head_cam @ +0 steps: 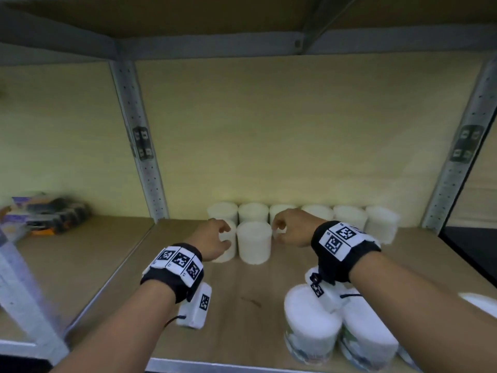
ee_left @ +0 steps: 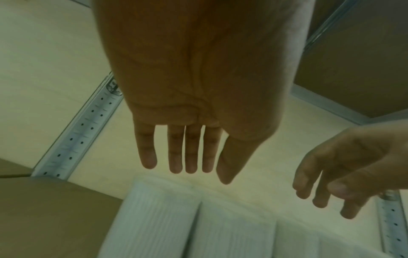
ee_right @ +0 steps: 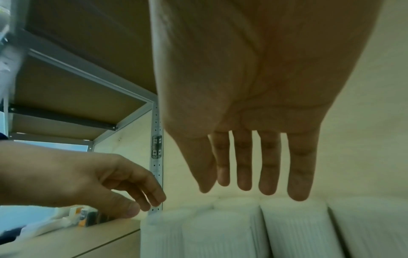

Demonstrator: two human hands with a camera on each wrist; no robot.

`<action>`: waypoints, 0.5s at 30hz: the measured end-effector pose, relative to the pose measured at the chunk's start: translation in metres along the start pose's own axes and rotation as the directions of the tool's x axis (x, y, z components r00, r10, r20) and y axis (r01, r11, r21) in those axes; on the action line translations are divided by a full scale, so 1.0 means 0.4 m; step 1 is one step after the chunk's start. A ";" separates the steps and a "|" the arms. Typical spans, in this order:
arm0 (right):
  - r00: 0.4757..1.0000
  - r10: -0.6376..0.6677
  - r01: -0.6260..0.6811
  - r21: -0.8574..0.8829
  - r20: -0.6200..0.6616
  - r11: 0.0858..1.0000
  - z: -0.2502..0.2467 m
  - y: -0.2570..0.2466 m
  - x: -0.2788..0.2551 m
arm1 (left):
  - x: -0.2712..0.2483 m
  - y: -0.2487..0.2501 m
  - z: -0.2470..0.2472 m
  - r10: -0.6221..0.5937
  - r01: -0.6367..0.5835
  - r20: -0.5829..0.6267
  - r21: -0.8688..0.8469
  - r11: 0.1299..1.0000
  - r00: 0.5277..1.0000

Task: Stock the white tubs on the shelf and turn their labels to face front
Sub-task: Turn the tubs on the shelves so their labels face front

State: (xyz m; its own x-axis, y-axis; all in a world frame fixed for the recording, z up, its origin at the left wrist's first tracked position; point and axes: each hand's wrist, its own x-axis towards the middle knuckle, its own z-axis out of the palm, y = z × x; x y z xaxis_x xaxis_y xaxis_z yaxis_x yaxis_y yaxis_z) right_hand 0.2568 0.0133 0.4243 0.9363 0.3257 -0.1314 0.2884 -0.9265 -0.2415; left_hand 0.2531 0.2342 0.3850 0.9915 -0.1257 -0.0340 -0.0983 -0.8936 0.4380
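A row of several white ribbed tubs (head_cam: 349, 216) stands along the back of the wooden shelf (head_cam: 242, 305). In front of it stand two more tubs, one free (head_cam: 254, 242) and one (head_cam: 228, 253) partly behind my left hand (head_cam: 217, 238). That hand hovers at this tub's top with relaxed fingers (ee_left: 174, 157) and holds nothing. My right hand (head_cam: 287, 227) hangs over the back row, its fingers (ee_right: 243, 165) straight and apart above the tub tops (ee_right: 293, 230). Two tubs with coloured labels (head_cam: 312, 327) (head_cam: 368, 340) stand near the front right edge, under my right forearm.
Grey perforated uprights (head_cam: 145, 157) (head_cam: 457, 162) frame the bay, and an upper shelf (head_cam: 242, 47) runs overhead. Dark and orange packaged goods (head_cam: 45, 216) lie in the neighbouring bay at the left. Bare board stretches between the front tubs and the shelf's front edge.
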 end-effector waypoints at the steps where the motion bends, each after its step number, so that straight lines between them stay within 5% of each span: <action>1: 1.000 -0.004 0.004 -0.011 0.006 1.000 0.002 -0.007 0.025 | 0.019 -0.010 -0.002 -0.010 0.010 -0.004 -0.003 1.000 1.000; 7: 0.997 0.025 -0.021 -0.052 0.075 0.998 0.012 -0.038 0.162 | 0.133 -0.031 -0.006 -0.007 0.007 -0.012 0.057 0.998 1.000; 15: 0.979 0.076 -0.037 -0.197 0.191 0.980 0.029 -0.074 0.246 | 0.199 -0.065 0.020 -0.073 0.050 0.125 0.181 0.982 0.990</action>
State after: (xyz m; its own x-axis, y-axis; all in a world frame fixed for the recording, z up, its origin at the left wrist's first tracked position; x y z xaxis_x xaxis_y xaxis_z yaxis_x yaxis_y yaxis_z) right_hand 0.3380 0.0751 0.4075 0.8998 0.2847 -0.3306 0.2874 -0.9569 -0.0419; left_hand 0.3340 0.2440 0.3639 0.9776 -0.1130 -0.1776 -0.0629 -0.9620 0.2656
